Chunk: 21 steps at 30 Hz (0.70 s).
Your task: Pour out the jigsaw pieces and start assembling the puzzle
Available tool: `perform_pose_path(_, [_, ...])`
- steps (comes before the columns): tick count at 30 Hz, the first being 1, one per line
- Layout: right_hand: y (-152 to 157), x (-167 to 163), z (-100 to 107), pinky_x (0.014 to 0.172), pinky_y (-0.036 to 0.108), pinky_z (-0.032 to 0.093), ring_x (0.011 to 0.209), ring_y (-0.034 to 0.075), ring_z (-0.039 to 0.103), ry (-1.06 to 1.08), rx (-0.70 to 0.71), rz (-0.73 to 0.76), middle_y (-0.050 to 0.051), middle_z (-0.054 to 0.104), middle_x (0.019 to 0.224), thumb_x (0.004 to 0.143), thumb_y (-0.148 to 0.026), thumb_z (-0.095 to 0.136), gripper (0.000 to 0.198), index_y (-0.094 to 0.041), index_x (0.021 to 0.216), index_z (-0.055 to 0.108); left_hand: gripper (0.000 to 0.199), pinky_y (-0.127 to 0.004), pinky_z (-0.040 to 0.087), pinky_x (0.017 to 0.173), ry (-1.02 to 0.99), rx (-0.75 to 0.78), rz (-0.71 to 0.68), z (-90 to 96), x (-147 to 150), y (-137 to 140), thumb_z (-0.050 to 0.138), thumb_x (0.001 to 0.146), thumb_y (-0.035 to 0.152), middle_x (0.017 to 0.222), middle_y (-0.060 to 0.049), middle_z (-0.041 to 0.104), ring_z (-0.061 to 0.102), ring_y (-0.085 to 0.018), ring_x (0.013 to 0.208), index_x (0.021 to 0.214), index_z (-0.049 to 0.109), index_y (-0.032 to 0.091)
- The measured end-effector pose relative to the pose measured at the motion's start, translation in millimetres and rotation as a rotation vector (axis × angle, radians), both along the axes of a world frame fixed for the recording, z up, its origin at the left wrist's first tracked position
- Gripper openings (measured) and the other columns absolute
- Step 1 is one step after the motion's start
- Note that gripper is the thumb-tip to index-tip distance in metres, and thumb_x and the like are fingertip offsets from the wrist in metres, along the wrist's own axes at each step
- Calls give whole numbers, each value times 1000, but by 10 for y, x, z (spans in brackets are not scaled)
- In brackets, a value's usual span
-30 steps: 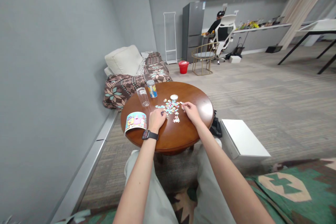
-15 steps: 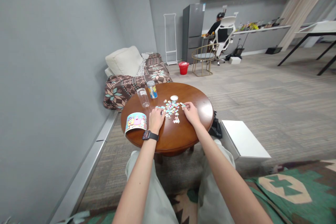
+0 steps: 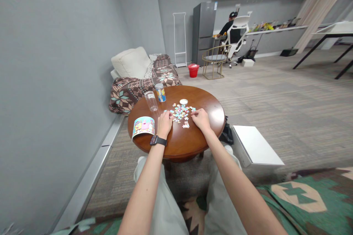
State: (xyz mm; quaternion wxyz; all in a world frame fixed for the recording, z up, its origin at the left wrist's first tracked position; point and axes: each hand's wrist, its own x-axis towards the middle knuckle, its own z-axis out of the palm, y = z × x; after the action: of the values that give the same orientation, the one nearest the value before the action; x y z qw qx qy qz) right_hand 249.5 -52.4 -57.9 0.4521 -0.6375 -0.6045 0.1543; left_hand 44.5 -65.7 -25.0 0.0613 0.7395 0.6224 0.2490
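Loose jigsaw puzzle pieces lie in a heap on the round wooden table. A few joined pieces sit nearer to me. At the heap's left edge, my left hand, with a black watch on its wrist, has its fingers curled in against the pieces. My right hand is on the right side, thumb and forefinger pinched together low over the table. What either hand's fingertips hold is too small to make out. A curved picture sheet with cartoon figures lies left of my left hand.
Behind the heap are a clear cup, a printed can and a round white lid. A white box stands on the floor to the right. Farther off are a red bucket, a metal chair and a seated person.
My right hand has drawn slightly down, its fingertips pinching more closely beside the heap. My left hand stays at the left edge with a small finger shift. The view has tilted a little.
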Motion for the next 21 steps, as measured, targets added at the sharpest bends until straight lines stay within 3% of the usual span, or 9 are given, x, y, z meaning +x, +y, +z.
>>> perform_pose_path(4, [-6, 3, 6, 89, 36, 52, 85, 20, 63, 5, -14, -1, 7, 60, 95, 78, -15, 56, 19, -20, 81, 73, 9, -32, 47, 93, -91, 72, -48, -16, -9, 20, 51, 94, 14, 111, -8, 63, 62, -20, 105, 100, 57, 19])
perform_pose_path(8, [-58, -53, 52, 98, 43, 49, 111, 29, 60, -160, 26, -26, 17, 60, 118, 82, -13, 52, 29, -15, 102, 73, 8, -30, 48, 93, -204, 128, -148, -21, 5, 32, 52, 94, 13, 104, -6, 62, 62, -18, 99, 96, 56, 19])
perform_pose_path(12, [-105, -157, 99, 115, 56, 32, 146, 36, 32, -432, 42, 81, 19, 42, 155, 88, -15, 48, 40, -14, 124, 65, 8, -30, 50, 91, -281, 101, -236, -26, 26, 33, 57, 91, 12, 100, -5, 64, 63, -17, 95, 94, 55, 19])
perform_pose_path(15, [-105, -198, 111, 119, 61, 22, 150, 35, 28, -499, -68, 134, 16, 43, 157, 95, -20, 41, 43, -16, 134, 59, 10, -31, 50, 91, -310, 92, -252, -35, 29, 34, 58, 90, 11, 100, -5, 65, 64, -17, 95, 95, 55, 19])
perform_pose_path(21, [-94, -182, 127, 118, 59, 23, 145, 34, 36, -501, -123, 127, 18, 48, 152, 97, -25, 40, 44, -13, 134, 59, 10, -32, 50, 90, -321, 121, -274, -54, 19, 47, 59, 89, 10, 97, -5, 65, 63, -17, 93, 93, 55, 19])
